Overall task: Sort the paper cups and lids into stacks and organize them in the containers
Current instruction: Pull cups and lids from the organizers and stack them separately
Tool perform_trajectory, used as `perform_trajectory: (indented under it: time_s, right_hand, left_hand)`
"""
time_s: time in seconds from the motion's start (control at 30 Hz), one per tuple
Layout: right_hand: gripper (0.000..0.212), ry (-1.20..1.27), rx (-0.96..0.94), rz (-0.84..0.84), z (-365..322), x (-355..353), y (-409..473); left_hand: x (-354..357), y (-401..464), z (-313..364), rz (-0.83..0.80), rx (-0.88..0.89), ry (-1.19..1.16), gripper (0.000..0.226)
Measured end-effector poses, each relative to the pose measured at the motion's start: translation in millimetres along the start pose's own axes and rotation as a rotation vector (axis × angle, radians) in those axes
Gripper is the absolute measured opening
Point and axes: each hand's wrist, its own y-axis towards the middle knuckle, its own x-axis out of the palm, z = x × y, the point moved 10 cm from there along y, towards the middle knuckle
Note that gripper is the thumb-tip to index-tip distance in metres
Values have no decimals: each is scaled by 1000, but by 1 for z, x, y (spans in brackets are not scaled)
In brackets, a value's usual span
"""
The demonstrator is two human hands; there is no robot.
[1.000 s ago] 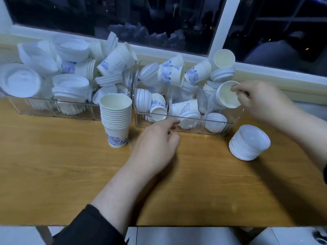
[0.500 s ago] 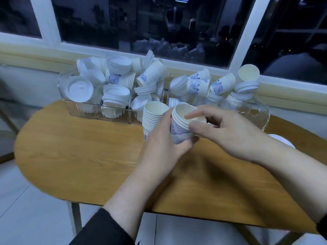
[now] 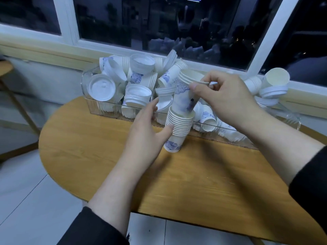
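A stack of white paper cups with blue print (image 3: 177, 129) stands on the wooden table (image 3: 109, 165) in front of two clear containers. My right hand (image 3: 228, 101) pinches the rim of a small bundle of nested cups (image 3: 185, 96), whose bottom sits in the mouth of the stack. My left hand (image 3: 146, 133) is beside the stack on its left, thumb touching the cup rims, fingers straight. The left container (image 3: 106, 110) and the right container (image 3: 286, 121) hold jumbled cups and white lids (image 3: 101, 89).
The containers stand along the window sill at the table's back edge. A cup on its side (image 3: 277, 77) and lids (image 3: 273, 91) lie on top at the far right. The table's rounded left end borders grey floor tiles. Another small table (image 3: 5, 68) shows at the far left.
My right hand took a bundle of cups from the right container, both hands held it, and now my right hand alone sets it into the stack. My left hand moved to the stack's side.
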Motion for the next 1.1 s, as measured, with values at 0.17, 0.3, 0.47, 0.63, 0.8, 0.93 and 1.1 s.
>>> perform_trajectory:
  time_s: [0.17,0.3,0.47,0.63,0.8,0.93,1.1]
  right_hand:
    - [29,-244,39,-174,28,34,-6]
    - [26,-141,51,136,47,-14,-12]
    - [24,-241,233,290,125,-86,-24]
    - [21,-307,383,224,182,-111,-43]
    - [29,-332,425,65,197,-91,-43]
    - [35,-317,479,-9,200,-83,-36]
    - [34,-231,564,-58,210,-76,-28]
  left_hand:
    - [13,0,-2,-79,-1,23,81]
    - [17,-2,1,-97,19,48,75]
    - [3,-9,25,127,192,116,46]
    - [35,-33,72,107,393,98,28]
    - [107,-42,57,-250,269,171,20]
    - [134,-41,41,-364,167,242,21]
    - [144,-35,33,-389,101,272,23]
